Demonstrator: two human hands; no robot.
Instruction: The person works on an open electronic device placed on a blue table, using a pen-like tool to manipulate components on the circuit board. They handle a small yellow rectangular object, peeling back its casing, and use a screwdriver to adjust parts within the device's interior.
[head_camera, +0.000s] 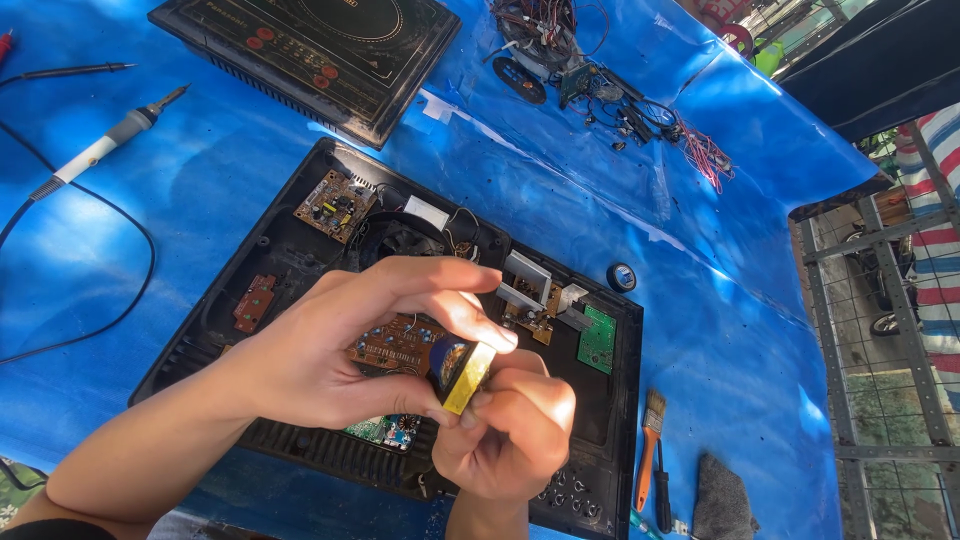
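At far left we note a soldering iron (105, 145) lying on the blue sheet (720, 330), its cable looping toward us. Our left hand (330, 350) is curled, thumb below and fingers above, pinching a small yellow-taped transformer (460, 372) between thumb and fingertips. The transformer sits just over a brown circuit board (395, 345), above the opened black appliance base (300, 255); whether it is joined to the board we cannot tell. Our right hand (515, 425) is closed into a loose fist directly beneath, its fingertips touching the lower edge of the transformer. Further right inside the base we log a small green board (598, 342). On the sheet at right lie an orange-handled brush (650, 445) and a grey cloth (722, 500), well apart from both hands.
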